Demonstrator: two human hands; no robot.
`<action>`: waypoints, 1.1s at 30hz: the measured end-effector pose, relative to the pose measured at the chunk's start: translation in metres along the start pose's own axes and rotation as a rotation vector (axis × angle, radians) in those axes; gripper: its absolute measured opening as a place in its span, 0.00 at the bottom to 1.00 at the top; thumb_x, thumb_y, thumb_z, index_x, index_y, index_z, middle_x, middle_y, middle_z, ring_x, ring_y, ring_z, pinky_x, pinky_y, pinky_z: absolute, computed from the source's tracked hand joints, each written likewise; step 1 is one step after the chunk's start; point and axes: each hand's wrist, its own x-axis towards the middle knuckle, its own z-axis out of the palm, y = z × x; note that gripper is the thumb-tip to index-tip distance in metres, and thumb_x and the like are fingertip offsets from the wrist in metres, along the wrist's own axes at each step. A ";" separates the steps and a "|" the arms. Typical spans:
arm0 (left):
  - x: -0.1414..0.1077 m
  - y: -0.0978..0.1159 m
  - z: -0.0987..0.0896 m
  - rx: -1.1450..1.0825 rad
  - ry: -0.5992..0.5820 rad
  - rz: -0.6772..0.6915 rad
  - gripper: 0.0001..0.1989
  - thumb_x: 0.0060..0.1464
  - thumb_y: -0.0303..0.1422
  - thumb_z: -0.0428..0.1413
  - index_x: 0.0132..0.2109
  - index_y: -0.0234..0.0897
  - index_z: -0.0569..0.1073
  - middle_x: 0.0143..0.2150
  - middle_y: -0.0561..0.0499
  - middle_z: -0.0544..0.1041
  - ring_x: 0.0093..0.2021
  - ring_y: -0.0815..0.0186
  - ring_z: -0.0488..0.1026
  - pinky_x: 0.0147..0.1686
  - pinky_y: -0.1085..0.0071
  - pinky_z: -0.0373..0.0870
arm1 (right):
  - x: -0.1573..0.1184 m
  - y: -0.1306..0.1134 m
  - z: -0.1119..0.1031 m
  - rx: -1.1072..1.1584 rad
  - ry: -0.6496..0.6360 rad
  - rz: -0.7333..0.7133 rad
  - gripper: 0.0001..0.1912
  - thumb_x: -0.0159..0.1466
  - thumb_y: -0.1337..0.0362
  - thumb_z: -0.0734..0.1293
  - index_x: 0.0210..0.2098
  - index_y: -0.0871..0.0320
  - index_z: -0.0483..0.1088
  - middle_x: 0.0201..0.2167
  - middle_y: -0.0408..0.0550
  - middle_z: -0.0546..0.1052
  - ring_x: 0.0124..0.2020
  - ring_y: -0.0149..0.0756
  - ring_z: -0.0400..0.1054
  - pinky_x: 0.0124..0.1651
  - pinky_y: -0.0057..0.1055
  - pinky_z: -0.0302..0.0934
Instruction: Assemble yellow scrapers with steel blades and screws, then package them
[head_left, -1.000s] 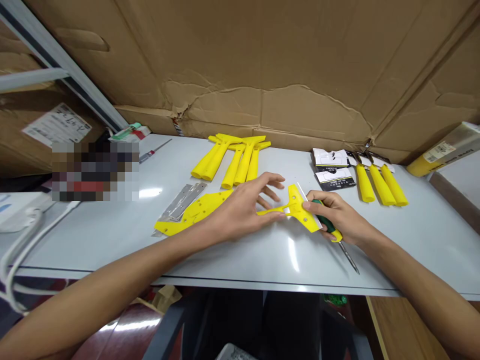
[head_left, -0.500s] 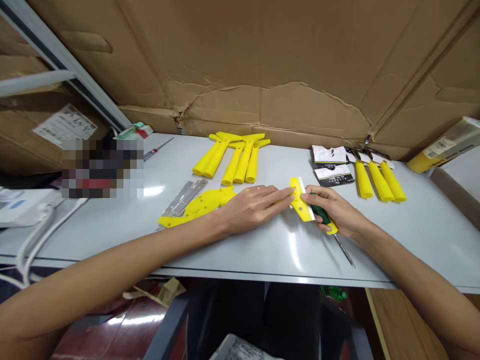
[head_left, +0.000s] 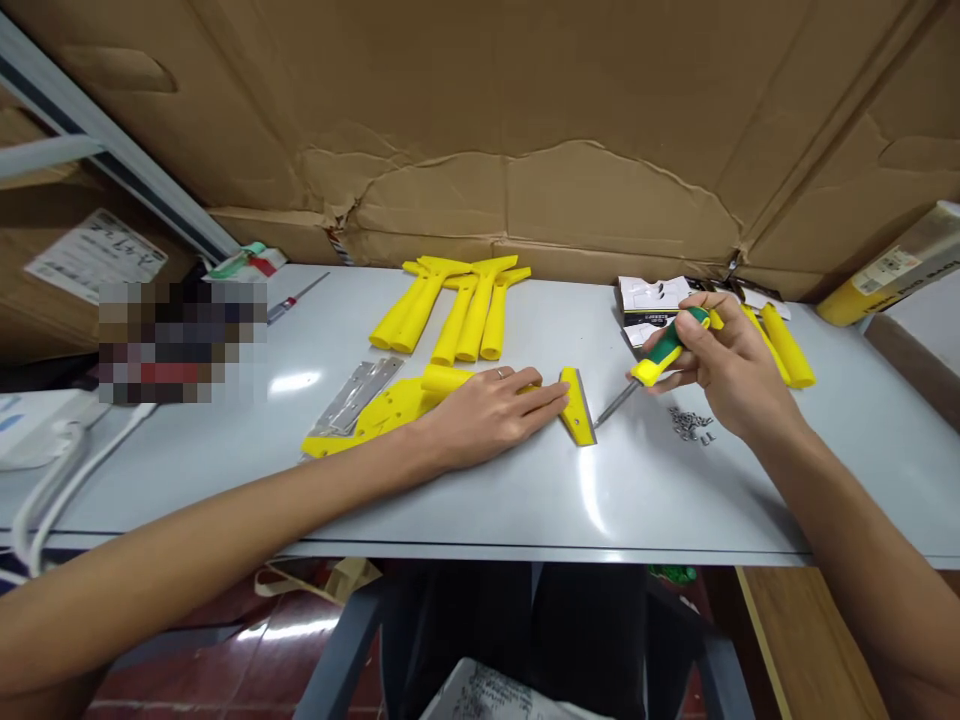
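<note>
A yellow scraper lies on the table with its head (head_left: pixel 576 408) toward the right and a dark metal blade along its edge. My left hand (head_left: pixel 491 415) is closed over the scraper's handle (head_left: pixel 448 379), holding it down. In my right hand (head_left: pixel 739 365) is a green and yellow screwdriver (head_left: pixel 664 350), its shaft slanting down to the left. The tip is close beside the blade edge; whether they touch I cannot tell. Several small screws (head_left: pixel 690 424) lie in a pile below my right hand. Left of my left hand are yellow plates (head_left: pixel 390 408) and flat metal blades (head_left: pixel 358 388).
Several yellow scraper handles (head_left: pixel 476 315) lie at the back. Black-and-white packaging cards (head_left: pixel 651 298) and yellow-handled scrapers (head_left: pixel 787 345) lie behind my right hand. Another screwdriver (head_left: pixel 289 303) is at the back left, white cables (head_left: pixel 56 460) at the left. A cardboard wall (head_left: pixel 510 130) borders the back.
My right hand has left the scraper's head, moving right and up. The screwdriver has swung round to point at the scraper. The screws have come into view, and the head lies lower.
</note>
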 end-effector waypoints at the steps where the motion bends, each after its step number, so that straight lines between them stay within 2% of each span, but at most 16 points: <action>1: 0.000 0.000 0.000 0.056 0.005 0.024 0.18 0.75 0.23 0.47 0.63 0.34 0.76 0.65 0.45 0.80 0.53 0.56 0.78 0.42 0.64 0.75 | -0.002 0.001 0.004 -0.046 0.008 -0.035 0.22 0.68 0.48 0.75 0.49 0.48 0.61 0.31 0.39 0.79 0.23 0.36 0.78 0.20 0.30 0.72; 4: 0.001 0.000 0.001 0.140 0.023 0.086 0.17 0.75 0.23 0.48 0.62 0.28 0.76 0.64 0.42 0.80 0.51 0.57 0.78 0.41 0.64 0.76 | -0.008 0.005 0.016 -0.120 0.045 -0.157 0.22 0.69 0.46 0.75 0.49 0.47 0.60 0.30 0.37 0.76 0.16 0.32 0.71 0.11 0.28 0.59; 8: 0.001 0.000 0.003 0.144 0.046 0.117 0.16 0.74 0.23 0.49 0.62 0.25 0.76 0.63 0.39 0.80 0.51 0.58 0.78 0.42 0.64 0.77 | -0.012 0.010 0.027 -0.140 0.101 -0.346 0.18 0.71 0.51 0.74 0.48 0.46 0.60 0.29 0.36 0.71 0.15 0.31 0.69 0.10 0.29 0.60; 12: 0.000 0.001 0.006 0.143 0.069 0.095 0.16 0.75 0.24 0.49 0.61 0.27 0.77 0.62 0.41 0.81 0.50 0.59 0.77 0.40 0.64 0.78 | -0.013 0.015 0.029 -0.169 0.096 -0.435 0.15 0.73 0.55 0.72 0.49 0.46 0.62 0.28 0.35 0.70 0.14 0.30 0.69 0.10 0.27 0.59; 21: 0.001 0.002 0.006 0.127 0.094 0.085 0.15 0.75 0.25 0.50 0.60 0.27 0.77 0.60 0.43 0.82 0.50 0.59 0.78 0.39 0.64 0.79 | -0.014 0.018 0.033 -0.244 0.093 -0.412 0.18 0.72 0.51 0.73 0.50 0.48 0.61 0.28 0.36 0.74 0.15 0.30 0.70 0.10 0.27 0.59; 27: 0.000 0.002 0.007 0.148 0.109 0.084 0.15 0.75 0.24 0.50 0.59 0.28 0.78 0.60 0.44 0.82 0.49 0.60 0.78 0.39 0.65 0.79 | -0.016 0.018 0.032 -0.282 0.105 -0.422 0.17 0.72 0.53 0.73 0.50 0.49 0.62 0.31 0.37 0.76 0.15 0.31 0.70 0.10 0.29 0.59; 30: 0.000 0.002 0.007 0.158 0.106 0.083 0.15 0.75 0.24 0.50 0.60 0.28 0.78 0.61 0.43 0.81 0.50 0.60 0.78 0.40 0.65 0.80 | -0.016 0.018 0.030 -0.318 0.100 -0.446 0.15 0.72 0.54 0.73 0.50 0.47 0.64 0.30 0.36 0.75 0.16 0.30 0.71 0.11 0.27 0.61; 33: 0.000 0.002 0.007 0.163 0.101 0.083 0.15 0.74 0.24 0.51 0.60 0.28 0.77 0.61 0.42 0.81 0.50 0.59 0.78 0.41 0.64 0.80 | -0.016 0.018 0.031 -0.320 0.070 -0.495 0.16 0.71 0.56 0.75 0.52 0.44 0.66 0.33 0.38 0.77 0.17 0.29 0.71 0.12 0.27 0.62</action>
